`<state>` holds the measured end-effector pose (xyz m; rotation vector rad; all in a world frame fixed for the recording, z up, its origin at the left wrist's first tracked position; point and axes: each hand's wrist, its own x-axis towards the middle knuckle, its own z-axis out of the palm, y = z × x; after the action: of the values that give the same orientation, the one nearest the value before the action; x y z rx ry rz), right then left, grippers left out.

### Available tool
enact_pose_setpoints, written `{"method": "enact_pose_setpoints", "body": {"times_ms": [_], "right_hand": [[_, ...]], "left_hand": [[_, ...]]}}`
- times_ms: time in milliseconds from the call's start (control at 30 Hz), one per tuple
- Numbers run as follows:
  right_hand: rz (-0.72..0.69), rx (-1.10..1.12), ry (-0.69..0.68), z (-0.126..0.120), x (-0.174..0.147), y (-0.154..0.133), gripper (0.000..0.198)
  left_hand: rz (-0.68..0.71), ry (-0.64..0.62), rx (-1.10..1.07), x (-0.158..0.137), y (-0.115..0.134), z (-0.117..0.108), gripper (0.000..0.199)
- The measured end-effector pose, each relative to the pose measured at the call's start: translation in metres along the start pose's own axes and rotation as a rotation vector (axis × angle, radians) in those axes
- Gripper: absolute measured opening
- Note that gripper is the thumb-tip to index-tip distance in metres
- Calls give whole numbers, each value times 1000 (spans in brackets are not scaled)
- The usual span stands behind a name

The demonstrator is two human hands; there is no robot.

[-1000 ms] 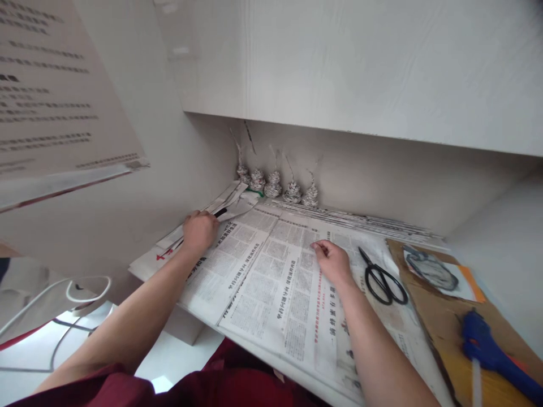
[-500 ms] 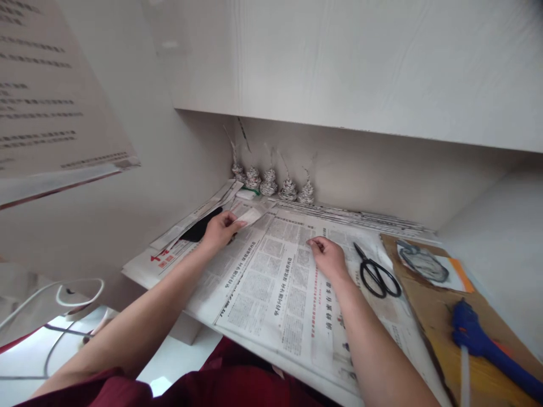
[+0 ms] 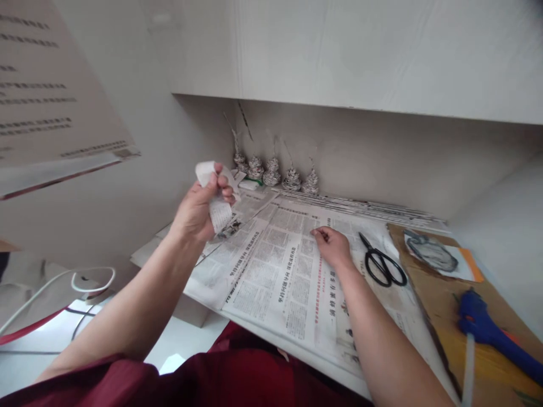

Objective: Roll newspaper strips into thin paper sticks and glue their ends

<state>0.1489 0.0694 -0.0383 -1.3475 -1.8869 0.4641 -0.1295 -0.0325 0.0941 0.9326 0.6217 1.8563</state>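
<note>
Lifted above the left part of the table, my left hand has its fingers closed around a curled strip of newspaper. One end of the strip bends over at the thumb, and another part hangs below the fingers. My right hand rests low over the printed newspaper sheet, thumb and forefinger pinched together. Whether anything lies in that pinch is too small to tell. To its right is a pair of black-handled scissors, lying closed.
Several coiled-paper gourd shapes stand along the back wall beside a bundle of thin paper rods. On the right, cardboard carries a blue glue gun and a grey gourd-like piece. An overhanging white panel limits height at the back.
My left hand has risen from the table surface and turned, bringing the paper strip up with it. My right hand stays in nearly the same place. The view has shifted slightly.
</note>
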Motion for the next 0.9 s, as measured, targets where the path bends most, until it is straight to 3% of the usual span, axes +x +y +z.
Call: {"method": "enact_pose_setpoints", "body": {"times_ms": [133,333,433,533,633,733,800,900], "right_hand": [[-5,-7,-7,0,0,0,28],[-32,152,-1,2,-5,-15,32],[-54,324,-92,9,-11,-32,31],[-76,404,-210,14,-16,-46,38],[-114,387,-203,14,-18,-53,54],[-202,397,-142,13,-19,-54,71],[-224,394,-114,13,-19,-53,66],[-113,361,-52,15,-16,-45,38]], "left_hand": [[94,-50,-163,-9,20,17,7],[23,47,-113,-4,11,37,12],[-48,-14,-98,5,-10,55,21],[-151,-109,-108,11,-48,75,27],[-305,-234,-232,12,-88,93,28],[-373,-331,-282,9,-113,106,30],[-394,-355,-283,8,-117,111,31],[-403,-380,-268,7,-110,112,31]]}}
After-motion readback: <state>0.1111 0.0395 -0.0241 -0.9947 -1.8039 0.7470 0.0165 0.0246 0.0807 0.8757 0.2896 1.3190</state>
